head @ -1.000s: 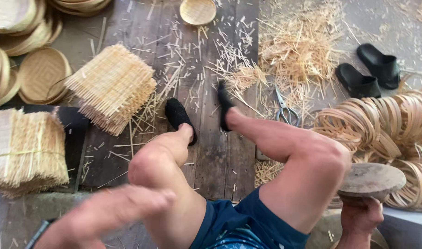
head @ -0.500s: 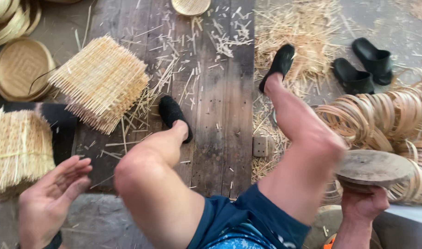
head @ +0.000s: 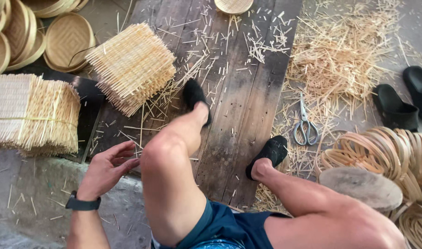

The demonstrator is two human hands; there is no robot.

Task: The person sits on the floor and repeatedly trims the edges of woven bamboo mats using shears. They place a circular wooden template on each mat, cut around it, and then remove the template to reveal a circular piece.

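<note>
While left hand (head: 105, 170) hovers, tied bamboo bundle (head: 33, 115) beside

**Around the dark plank floor**

Steel scissors (head: 305, 125) lie among loose straw-coloured bamboo trimmings (head: 340, 55). Black rubber sandals (head: 407, 99) sit at the right, above a heap of curved bamboo hoops (head: 386, 152). Round woven bamboo trays (head: 68, 39) stack at upper left.

A floor of dark wooden planks (head: 248, 92) is seen in even daylight. Right of the planks, bare grey ground (head: 404, 46) is strewn with straw-coloured offcuts. Left of them, what may be a concrete ledge (head: 31, 184) is laid.
</note>
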